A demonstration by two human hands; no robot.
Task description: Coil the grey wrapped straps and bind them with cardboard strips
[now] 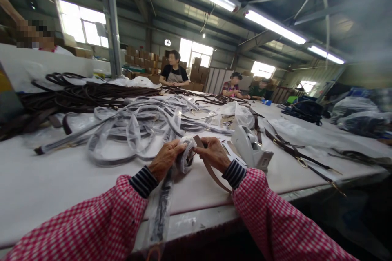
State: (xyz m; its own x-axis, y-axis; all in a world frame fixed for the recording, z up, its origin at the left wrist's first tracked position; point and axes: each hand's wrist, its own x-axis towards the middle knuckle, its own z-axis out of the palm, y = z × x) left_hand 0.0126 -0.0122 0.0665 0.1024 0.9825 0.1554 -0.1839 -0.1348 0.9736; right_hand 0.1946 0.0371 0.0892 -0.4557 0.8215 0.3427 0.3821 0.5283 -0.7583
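My left hand point(167, 155) is closed on a bunched strap in clear plastic point(185, 161), held just above the white table. Below that hand, a dark strap in a plastic sleeve point(163, 204) runs down over the table's front edge. My right hand point(213, 153) has its fingers pinched around a flat brown strap point(212, 177), whose length curves down to the tabletop. Its fingertips come close to the plastic bunch; whether they touch it I cannot tell. A white tape dispenser point(249, 147) stands just right of my right hand, beside some white paper pieces.
Plastic-sleeved straps point(113, 157) lie looped ahead of my hands. A heap of bare dark straps point(82, 94) fills the far left. Dark belts with buckles point(301, 161) lie at the right. Several people sit or stand around the table, and a metal post point(110, 24) rises at the left.
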